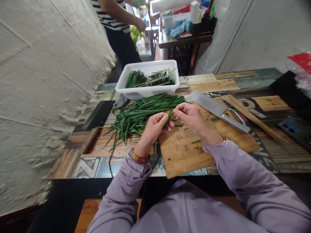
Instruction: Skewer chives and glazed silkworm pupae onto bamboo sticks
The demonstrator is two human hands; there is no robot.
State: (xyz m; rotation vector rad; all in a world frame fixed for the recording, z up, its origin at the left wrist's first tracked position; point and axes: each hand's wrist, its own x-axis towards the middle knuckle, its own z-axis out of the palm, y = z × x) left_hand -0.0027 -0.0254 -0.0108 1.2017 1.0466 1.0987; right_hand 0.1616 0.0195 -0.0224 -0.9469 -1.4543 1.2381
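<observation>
Above the left part of a wooden cutting board [184,158], my left hand [156,124] is closed around a few short green chives [170,114]. Thumb and fingers of my right hand [190,116] pinch at the upper end of these chives. A big pile of long chives [141,111] lies left of the board and behind my left hand. Across the board's far side rests a cleaver [207,104], its handle towards the right. Small cut green bits [196,141] are scattered on the board. To its right lie several thin bamboo skewers [252,116].
A white plastic tub [145,94] behind the pile holds chive bundles [161,77] and skewers. At left lies a dark flat thing with a wooden handle [91,140]. A phone [291,127] sits at right. Beyond, a person [119,29] stands near a cluttered table [186,40].
</observation>
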